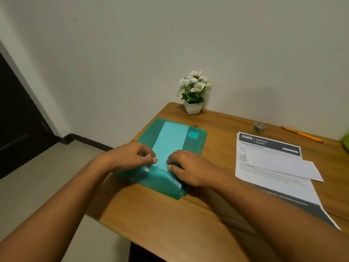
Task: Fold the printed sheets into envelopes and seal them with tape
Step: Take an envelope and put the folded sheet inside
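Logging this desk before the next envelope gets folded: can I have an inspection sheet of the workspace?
Surface: wooden desk.
Job's things: folder, green, with a pale sheet inside; printed sheets at right, a folded white sheet on top; tape roll behind them.
Clutter: pencil; potted flowers at the back; a green thing cut off at the right edge.
Hands: left hand and right hand both grip the folder's near end.
Cables: nothing seen.
Surroundings: plain wall; dark door at left; floor.
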Demonstrator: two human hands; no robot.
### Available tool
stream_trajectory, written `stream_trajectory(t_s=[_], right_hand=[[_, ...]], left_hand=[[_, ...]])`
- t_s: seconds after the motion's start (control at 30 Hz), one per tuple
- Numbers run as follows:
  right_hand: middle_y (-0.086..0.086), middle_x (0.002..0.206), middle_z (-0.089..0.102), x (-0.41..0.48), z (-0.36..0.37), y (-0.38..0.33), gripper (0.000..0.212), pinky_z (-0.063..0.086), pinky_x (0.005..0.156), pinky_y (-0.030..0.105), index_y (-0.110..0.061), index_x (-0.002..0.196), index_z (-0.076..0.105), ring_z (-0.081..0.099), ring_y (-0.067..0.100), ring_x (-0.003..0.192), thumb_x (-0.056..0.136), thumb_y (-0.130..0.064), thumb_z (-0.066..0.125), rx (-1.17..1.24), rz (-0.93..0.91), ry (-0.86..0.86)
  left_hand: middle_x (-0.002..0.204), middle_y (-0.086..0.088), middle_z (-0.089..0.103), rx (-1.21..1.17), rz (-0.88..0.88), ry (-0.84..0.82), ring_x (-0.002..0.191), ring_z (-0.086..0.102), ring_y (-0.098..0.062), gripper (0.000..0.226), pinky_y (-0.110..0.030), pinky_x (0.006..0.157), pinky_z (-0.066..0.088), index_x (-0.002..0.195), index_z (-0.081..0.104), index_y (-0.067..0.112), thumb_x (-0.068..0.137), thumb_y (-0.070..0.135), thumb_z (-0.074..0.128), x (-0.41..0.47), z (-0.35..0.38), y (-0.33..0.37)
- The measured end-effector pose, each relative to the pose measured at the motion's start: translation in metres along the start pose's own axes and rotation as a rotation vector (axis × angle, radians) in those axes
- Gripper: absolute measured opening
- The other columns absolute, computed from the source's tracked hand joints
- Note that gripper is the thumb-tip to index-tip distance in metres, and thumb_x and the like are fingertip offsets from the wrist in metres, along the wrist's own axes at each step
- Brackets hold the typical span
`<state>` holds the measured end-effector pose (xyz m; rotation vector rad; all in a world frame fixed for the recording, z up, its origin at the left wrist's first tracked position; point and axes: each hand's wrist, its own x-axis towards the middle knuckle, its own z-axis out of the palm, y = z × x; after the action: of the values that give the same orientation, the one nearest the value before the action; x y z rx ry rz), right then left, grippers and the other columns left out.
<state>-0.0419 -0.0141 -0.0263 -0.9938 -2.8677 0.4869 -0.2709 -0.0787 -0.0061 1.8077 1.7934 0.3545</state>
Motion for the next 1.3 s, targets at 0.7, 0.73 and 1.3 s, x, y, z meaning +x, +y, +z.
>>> stream_trajectory(t_s=[0.7, 0.73, 1.3], right_hand=[[0.005, 0.122, 0.059, -0.009, 0.004, -0.025, 0.051, 0.052, 0.082, 0.038, -0.022, 0.131, 0.052, 0.059, 0.026, 0.107, 0.096, -0.058, 0.056, -0.212, -0.049, 0.008], [0.004, 0.124, 0.059, -0.010, 0.003, -0.028, 0.045, 0.052, 0.083, 0.039, -0.024, 0.133, 0.049, 0.060, 0.026, 0.108, 0.098, -0.052, 0.055, -0.182, -0.057, 0.035], [0.011, 0.122, 0.056, -0.005, 0.008, -0.052, 0.028, 0.054, 0.075, 0.044, -0.013, 0.129, 0.062, 0.064, 0.032, 0.097, 0.105, -0.020, 0.050, -0.426, -0.172, 0.077]], left_hand=[[0.140, 0.020, 0.060, 0.285, 0.241, 0.262, 0.128, 0.053, 0.002, 0.032, -0.020, 0.102, 0.042, 0.130, 0.067, 0.036, 0.102, 0.043, 0.054, -0.029, 0.036, -0.031], [0.136, 0.019, 0.063, 0.293, 0.215, 0.286, 0.122, 0.057, 0.000, 0.034, -0.021, 0.096, 0.045, 0.132, 0.066, 0.035, 0.103, 0.044, 0.051, -0.028, 0.036, -0.030], [0.121, 0.026, 0.065, 0.265, 0.137, 0.328, 0.105, 0.059, 0.004, 0.057, -0.030, 0.084, 0.054, 0.123, 0.063, 0.044, 0.080, 0.077, 0.047, -0.027, 0.033, -0.030]])
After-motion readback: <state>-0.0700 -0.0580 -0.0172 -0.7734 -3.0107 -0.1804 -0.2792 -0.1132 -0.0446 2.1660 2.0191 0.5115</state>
